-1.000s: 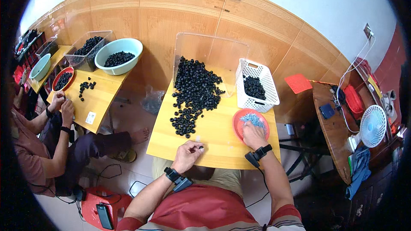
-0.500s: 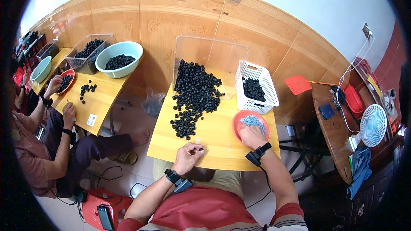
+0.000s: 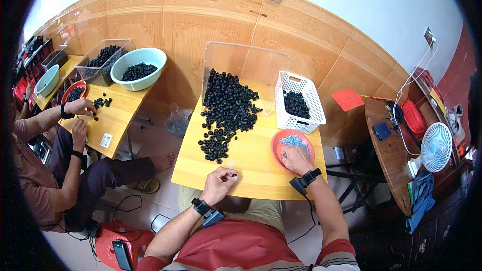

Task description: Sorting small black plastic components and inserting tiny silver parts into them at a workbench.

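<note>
At the table's near edge my left hand [image 3: 219, 184] pinches a small black ring-shaped part [image 3: 234, 175] between thumb and fingertips. My right hand [image 3: 297, 160] is at the red bowl [image 3: 276, 158], over its near part, with the fingers drawn together. Whatever they pinch is too small to make out. Inside that bowl lie many tiny blue-and-silver pieces [image 3: 295, 142]. A large heap of black ring-shaped parts [image 3: 228, 101] spreads over the table beyond my left hand, with looser ones at its near end.
Behind the red bowl stands a white basket [image 3: 301, 124] partly filled with black parts. A clear bin [image 3: 246, 50] backs the heap. To the left, a co-worker's hand [image 3: 79, 107] is at another yellow table [image 3: 111, 128]. A white fan [image 3: 436, 148] stands right.
My right hand has shifted slightly within the bowl, its fingertips drawing toward the near left. My left hand stays put. The co-worker's hand has moved from their bowl to the loose black parts.
</note>
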### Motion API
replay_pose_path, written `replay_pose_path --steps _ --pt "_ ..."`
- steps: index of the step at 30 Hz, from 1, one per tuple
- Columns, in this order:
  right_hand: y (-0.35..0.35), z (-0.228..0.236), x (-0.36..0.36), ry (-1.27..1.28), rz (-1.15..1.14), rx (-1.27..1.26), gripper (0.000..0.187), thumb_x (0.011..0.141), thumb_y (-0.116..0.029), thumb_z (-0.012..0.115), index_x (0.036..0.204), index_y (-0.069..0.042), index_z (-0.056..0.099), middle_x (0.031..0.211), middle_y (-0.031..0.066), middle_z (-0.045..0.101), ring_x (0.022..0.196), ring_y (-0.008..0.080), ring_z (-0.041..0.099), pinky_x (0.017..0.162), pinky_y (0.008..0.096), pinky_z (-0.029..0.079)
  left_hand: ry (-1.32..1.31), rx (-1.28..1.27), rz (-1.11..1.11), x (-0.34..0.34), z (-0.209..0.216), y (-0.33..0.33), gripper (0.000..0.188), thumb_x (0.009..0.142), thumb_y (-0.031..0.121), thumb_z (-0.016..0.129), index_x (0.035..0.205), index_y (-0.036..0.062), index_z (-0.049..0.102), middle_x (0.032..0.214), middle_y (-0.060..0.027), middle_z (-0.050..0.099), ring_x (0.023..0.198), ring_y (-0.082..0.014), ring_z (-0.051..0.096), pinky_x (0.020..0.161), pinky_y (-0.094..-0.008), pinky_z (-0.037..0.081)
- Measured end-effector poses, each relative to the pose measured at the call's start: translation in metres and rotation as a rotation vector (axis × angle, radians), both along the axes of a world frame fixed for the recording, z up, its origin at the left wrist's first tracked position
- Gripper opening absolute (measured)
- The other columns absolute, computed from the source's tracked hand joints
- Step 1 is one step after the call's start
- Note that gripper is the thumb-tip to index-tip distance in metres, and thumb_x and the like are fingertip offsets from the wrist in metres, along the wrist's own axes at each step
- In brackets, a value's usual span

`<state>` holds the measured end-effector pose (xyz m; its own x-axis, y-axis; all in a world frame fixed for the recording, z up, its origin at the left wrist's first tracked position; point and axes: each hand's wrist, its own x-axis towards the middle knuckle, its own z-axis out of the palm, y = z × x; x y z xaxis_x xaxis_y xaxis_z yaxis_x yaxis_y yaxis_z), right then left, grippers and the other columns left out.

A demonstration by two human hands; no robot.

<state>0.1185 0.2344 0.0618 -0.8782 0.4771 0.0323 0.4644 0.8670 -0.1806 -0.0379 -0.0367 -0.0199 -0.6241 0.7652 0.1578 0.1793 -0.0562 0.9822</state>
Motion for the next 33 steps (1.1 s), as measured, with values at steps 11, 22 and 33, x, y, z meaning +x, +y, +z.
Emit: replay_pose_path --steps 11,22,33 --pt "0.015 -0.005 0.010 0.238 -0.066 -0.221 0.014 0.083 -0.016 0.064 0.088 -0.003 0.068 0.096 0.0180 0.065 0.091 0.0374 0.064 0.079 0.0469 0.050 0.020 -0.022 0.007 0.002 0.004 0.000 0.019 0.084 0.009 0.073 0.103 0.0025 0.072 0.085 -0.0058 0.063 0.076 -0.0123 0.061 0.070 -0.0262 0.051" --pt "-0.004 0.012 -0.003 0.015 0.018 0.006 0.020 0.086 -0.014 0.057 0.101 -0.006 0.068 0.104 0.0165 0.067 0.096 0.0366 0.064 0.081 0.0490 0.051 0.046 -0.037 0.012 0.002 0.002 0.001 0.019 0.084 0.009 0.073 0.101 0.0018 0.072 0.084 -0.0064 0.063 0.074 -0.0125 0.061 0.067 -0.0256 0.050" --pt "-0.007 0.004 -0.014 -0.048 0.077 0.134 0.016 0.082 -0.009 0.057 0.094 -0.006 0.066 0.087 0.0220 0.069 0.084 0.0391 0.067 0.074 0.0509 0.052 0.029 -0.053 0.007 0.003 0.005 0.000 0.019 0.085 0.010 0.073 0.102 0.0019 0.072 0.085 -0.0059 0.064 0.074 -0.0121 0.061 0.068 -0.0257 0.050"
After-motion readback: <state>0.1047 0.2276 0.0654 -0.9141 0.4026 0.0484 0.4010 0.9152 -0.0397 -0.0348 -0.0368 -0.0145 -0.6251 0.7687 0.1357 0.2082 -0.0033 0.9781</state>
